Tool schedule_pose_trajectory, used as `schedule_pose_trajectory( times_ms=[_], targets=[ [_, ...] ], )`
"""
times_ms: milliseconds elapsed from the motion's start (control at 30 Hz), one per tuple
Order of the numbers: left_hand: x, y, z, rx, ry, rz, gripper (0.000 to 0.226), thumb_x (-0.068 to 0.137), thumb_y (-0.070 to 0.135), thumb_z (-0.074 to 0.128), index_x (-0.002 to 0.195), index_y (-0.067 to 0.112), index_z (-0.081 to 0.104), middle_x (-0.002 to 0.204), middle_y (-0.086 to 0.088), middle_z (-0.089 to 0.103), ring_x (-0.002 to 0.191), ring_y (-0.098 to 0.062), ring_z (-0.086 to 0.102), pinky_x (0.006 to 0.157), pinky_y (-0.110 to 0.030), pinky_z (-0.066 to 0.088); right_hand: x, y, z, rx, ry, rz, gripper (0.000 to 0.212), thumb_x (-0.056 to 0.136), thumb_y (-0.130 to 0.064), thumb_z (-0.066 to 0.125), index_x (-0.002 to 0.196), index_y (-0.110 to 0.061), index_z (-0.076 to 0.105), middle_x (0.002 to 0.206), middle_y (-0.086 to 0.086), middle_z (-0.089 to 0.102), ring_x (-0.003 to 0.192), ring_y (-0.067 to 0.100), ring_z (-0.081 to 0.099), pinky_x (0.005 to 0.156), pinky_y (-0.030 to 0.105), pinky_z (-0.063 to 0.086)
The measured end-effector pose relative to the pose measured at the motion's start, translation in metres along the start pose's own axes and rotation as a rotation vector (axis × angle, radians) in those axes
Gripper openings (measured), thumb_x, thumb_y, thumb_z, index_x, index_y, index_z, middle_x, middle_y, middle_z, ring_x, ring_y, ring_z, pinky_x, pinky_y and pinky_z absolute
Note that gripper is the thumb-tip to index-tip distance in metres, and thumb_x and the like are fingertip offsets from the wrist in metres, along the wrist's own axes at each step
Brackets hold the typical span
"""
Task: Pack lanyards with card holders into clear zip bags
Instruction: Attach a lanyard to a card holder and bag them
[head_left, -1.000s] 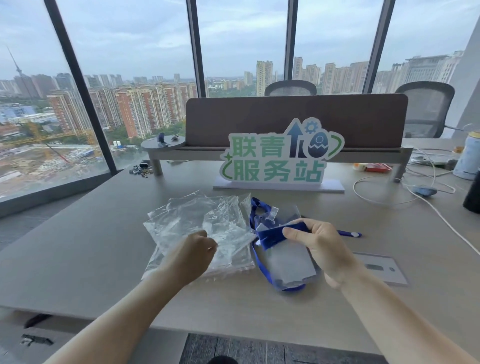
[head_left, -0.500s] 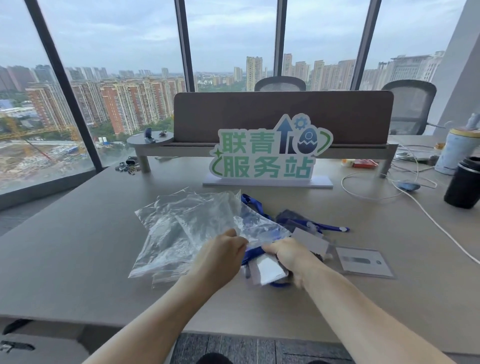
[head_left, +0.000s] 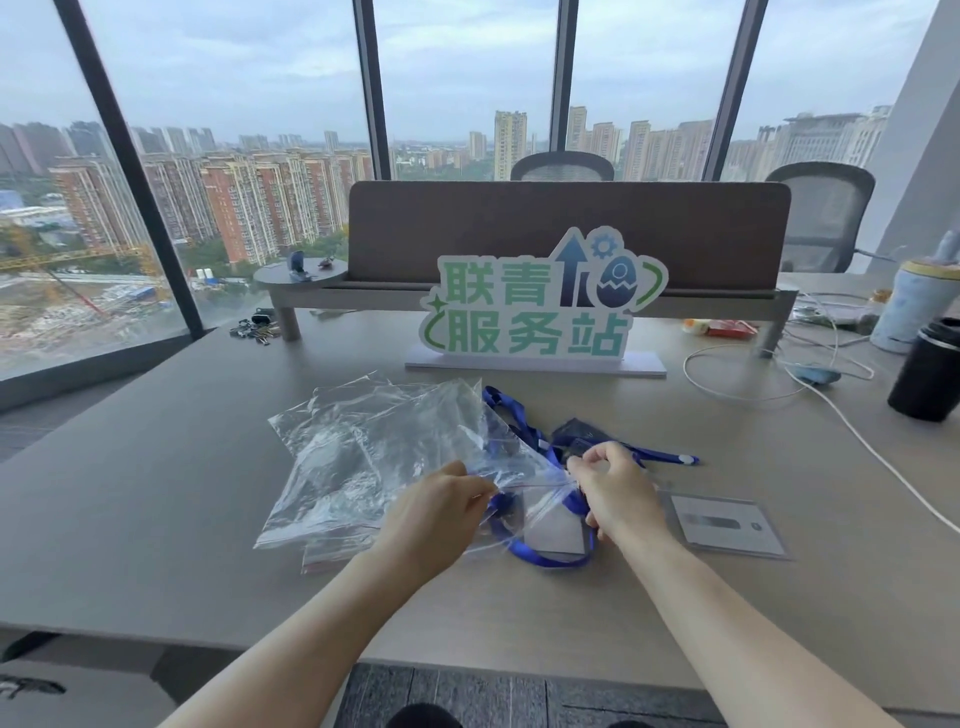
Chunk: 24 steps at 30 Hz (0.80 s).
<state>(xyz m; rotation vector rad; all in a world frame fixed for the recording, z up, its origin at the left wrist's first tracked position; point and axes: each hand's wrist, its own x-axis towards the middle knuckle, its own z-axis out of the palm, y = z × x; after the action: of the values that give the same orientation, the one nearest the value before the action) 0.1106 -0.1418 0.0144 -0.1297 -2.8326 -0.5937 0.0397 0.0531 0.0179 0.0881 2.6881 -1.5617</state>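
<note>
Behind the grey desk (head_left: 156, 493) the wide windows are showing tower blocks under an overcast sky, and a green-lettered sign (head_left: 535, 306) is standing in front of the brown divider. We are working near the front edge, and things are moving on: a second ago our right hand (head_left: 618, 493) was holding the folded blue lanyard with its card holder (head_left: 545, 535) out in the open while our left hand (head_left: 441, 512) was reaching into the pile of clear bags (head_left: 337, 457). Now we are lifting one clear zip bag (head_left: 467, 441) off that pile, and both hands are meeting at its mouth. Our left thumb and fingers are pinching the bag's near edge; our right fingers are curling round its other corner, apparently with the lanyard bundle tucked beneath them, though how much of the strap they are gripping is hard to tell. The white card and a blue loop are lying under the plastic, between our hands; whether they are already inside the bag or merely behind it we cannot say. We are judging that insertion is just beginning. Another card holder (head_left: 727, 525) is lying flat to the right, and more blue strap (head_left: 654, 454) is trailing behind our right hand, both still unpacked.
</note>
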Motion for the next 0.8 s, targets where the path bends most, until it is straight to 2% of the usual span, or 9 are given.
schedule_pose_trajectory(
  times_ms=[100,200,300,367,433,533,600,700,800],
  targets=[
    [-0.002,0.001,0.000,0.031,-0.047,0.004,0.028,0.093,0.030,0.051,0.116,0.035,0.064,0.102,0.006,0.056,0.087,-0.021,0.061,0.071,-0.039,0.052,0.006,0.000,0.008,-0.052,-0.132,0.031,0.022,0.088,-0.024,0.060,0.108,-0.021,0.054,0.081,0.005,0.067,0.048,0.017,0.058,0.039,0.023,0.040],
    [-0.006,-0.003,-0.006,0.144,-0.114,-0.050,0.044,0.086,0.019,0.053,0.126,0.037,0.055,0.111,0.004,0.051,0.094,-0.023,0.059,0.069,-0.036,0.049,0.009,-0.007,0.010,0.026,-0.153,0.051,0.017,0.084,-0.003,0.055,0.097,-0.012,0.063,0.070,0.007,0.065,0.044,0.016,0.053,0.039,0.023,0.041],
    [-0.009,-0.010,-0.023,0.240,-0.096,-0.176,0.054,0.082,0.015,0.051,0.130,0.037,0.050,0.117,0.000,0.048,0.096,-0.026,0.059,0.064,-0.031,0.042,0.012,-0.023,0.002,0.136,-0.106,0.038,0.019,0.084,0.003,0.050,0.086,-0.008,0.066,0.063,0.009,0.061,0.041,0.016,0.048,0.038,0.022,0.038],
    [-0.003,-0.016,-0.044,0.208,-0.046,-0.257,0.052,0.078,0.021,0.055,0.127,0.038,0.053,0.122,-0.001,0.050,0.098,-0.024,0.060,0.067,-0.030,0.046,0.011,-0.040,-0.008,0.186,-0.100,0.015,0.019,0.084,0.005,0.052,0.083,-0.005,0.068,0.062,0.011,0.061,0.041,0.015,0.049,0.038,0.022,0.040],
    [0.009,-0.017,-0.075,0.009,0.033,-0.328,0.046,0.076,0.020,0.059,0.120,0.033,0.061,0.118,-0.002,0.058,0.085,-0.022,0.064,0.070,-0.031,0.053,0.007,-0.064,-0.023,0.272,-0.065,-0.048,0.015,0.086,0.004,0.057,0.087,-0.003,0.071,0.062,0.010,0.064,0.040,0.012,0.052,0.038,0.022,0.045],
    [0.024,0.002,-0.135,-0.579,0.112,-0.323,0.027,0.083,0.006,0.065,0.108,0.015,0.066,0.097,-0.005,0.067,0.054,-0.014,0.065,0.055,-0.029,0.057,-0.009,-0.111,-0.053,0.529,0.090,-0.264,0.006,0.088,-0.006,0.067,0.088,-0.008,0.073,0.063,0.006,0.069,0.043,0.008,0.058,0.043,0.021,0.051],
    [0.027,0.021,-0.172,-0.821,0.174,-0.214,0.014,0.083,0.004,0.067,0.095,0.010,0.069,0.085,-0.006,0.070,0.057,-0.012,0.067,0.056,-0.023,0.057,-0.021,-0.141,-0.072,0.696,0.133,-0.385,0.006,0.088,-0.008,0.069,0.085,-0.011,0.073,0.064,0.006,0.069,0.045,0.009,0.059,0.044,0.021,0.052],
    [0.027,0.034,-0.199,-1.020,0.246,-0.072,0.008,0.079,0.007,0.070,0.086,0.009,0.071,0.079,-0.006,0.072,0.068,-0.014,0.069,0.065,-0.020,0.056,-0.029,-0.163,-0.089,0.857,0.104,-0.422,0.010,0.088,-0.006,0.068,0.081,-0.010,0.073,0.064,0.005,0.066,0.046,0.010,0.059,0.047,0.023,0.053],
    [0.027,0.035,-0.193,-0.960,0.301,-0.009,0.016,0.075,0.007,0.073,0.090,0.013,0.072,0.078,-0.003,0.073,0.073,-0.012,0.069,0.071,-0.020,0.056,-0.030,-0.164,-0.097,0.898,0.074,-0.407,0.008,0.089,-0.006,0.067,0.085,-0.007,0.073,0.061,0.002,0.069,0.048,0.011,0.062,0.050,0.023,0.055]
  ],
)
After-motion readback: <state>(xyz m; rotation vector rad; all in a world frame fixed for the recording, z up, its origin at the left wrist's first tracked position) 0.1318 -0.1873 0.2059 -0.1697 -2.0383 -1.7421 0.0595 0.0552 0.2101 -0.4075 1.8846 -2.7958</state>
